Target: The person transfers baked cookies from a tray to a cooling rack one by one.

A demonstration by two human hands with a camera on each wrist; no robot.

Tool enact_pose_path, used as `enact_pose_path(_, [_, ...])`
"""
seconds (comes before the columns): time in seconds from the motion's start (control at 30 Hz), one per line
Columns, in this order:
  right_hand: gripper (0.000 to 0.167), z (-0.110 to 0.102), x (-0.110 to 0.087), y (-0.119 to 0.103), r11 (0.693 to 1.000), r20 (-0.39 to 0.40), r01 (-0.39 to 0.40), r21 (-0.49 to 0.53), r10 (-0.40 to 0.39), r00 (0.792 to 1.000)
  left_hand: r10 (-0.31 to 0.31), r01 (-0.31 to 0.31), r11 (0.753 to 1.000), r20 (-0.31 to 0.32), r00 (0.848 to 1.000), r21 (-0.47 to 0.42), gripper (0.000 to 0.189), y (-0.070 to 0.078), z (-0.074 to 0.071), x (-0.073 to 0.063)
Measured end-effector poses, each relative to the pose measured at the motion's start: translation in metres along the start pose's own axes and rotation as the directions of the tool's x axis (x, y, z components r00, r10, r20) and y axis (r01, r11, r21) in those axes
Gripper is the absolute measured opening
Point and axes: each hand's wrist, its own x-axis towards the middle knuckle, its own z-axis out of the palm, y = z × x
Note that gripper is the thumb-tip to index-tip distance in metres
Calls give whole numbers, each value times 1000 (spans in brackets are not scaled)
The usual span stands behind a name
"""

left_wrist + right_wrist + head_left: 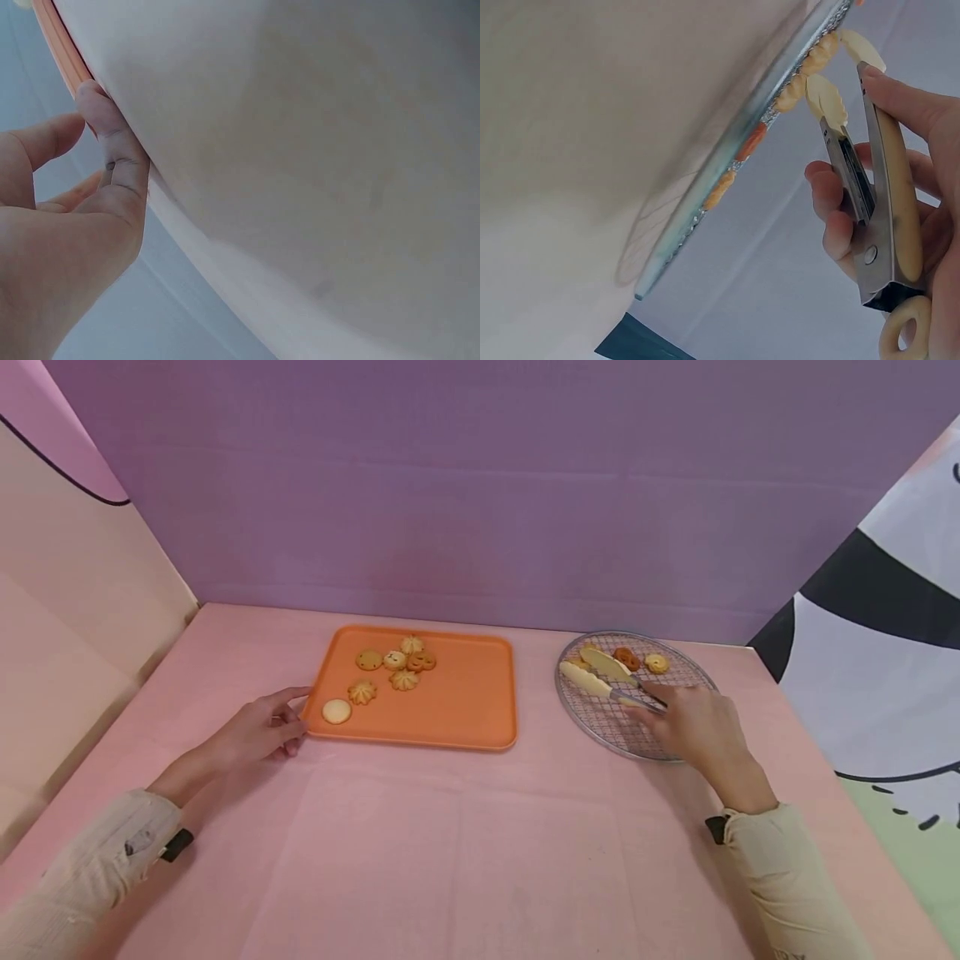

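My right hand (693, 727) grips a pair of tongs (881, 195), thumb along one arm and fingers curled round the other. Their cream tips stand apart, close over cookies near the left side of a round wire rack (611, 735). On that rack, a brown pretzel-shaped cookie (626, 658) and a round yellow cookie (656, 663) lie right of the tips. My left hand (258, 727) touches the left edge of an orange tray (450, 710) with loosely bent fingers. Several cookies sit on the tray's left half, including a pale round one (337, 711) near the corner.
Both the tray and the rack stand on a pink-covered table (465, 843). A purple backdrop (480, 510) rises behind them. Printed panels flank the table, the right one (900, 635) with black and white shapes.
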Motion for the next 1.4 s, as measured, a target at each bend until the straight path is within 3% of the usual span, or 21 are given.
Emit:
enact_pose_path(0.23, [51, -11, 1, -14, 999, -12, 0, 33, 0, 1000, 10, -10, 1000, 3, 1000, 15, 58, 1, 0, 0])
enact_pose_path(0.43, [57, -25, 9, -45, 988, -126, 135, 79, -125, 984, 17, -17, 1000, 0, 1000, 20, 58, 2, 0, 0])
enact_pose_path(0.7, [49, -16, 10, -78, 984, -22, 159, 84, -157, 987, 31, -31, 999, -2, 1000, 23, 57, 2, 1, -1])
enact_pose_path(0.9, [47, -7, 17, -102, 966, -29, 224, 130, -223, 975, 21, -21, 1000, 3, 1000, 13, 57, 2, 2, -2])
enact_pose_path(1.4, [50, 0, 36, -155, 938, 12, 336, 82, -338, 941, 38, -38, 999, 2, 999, 15, 57, 2, 1, -3])
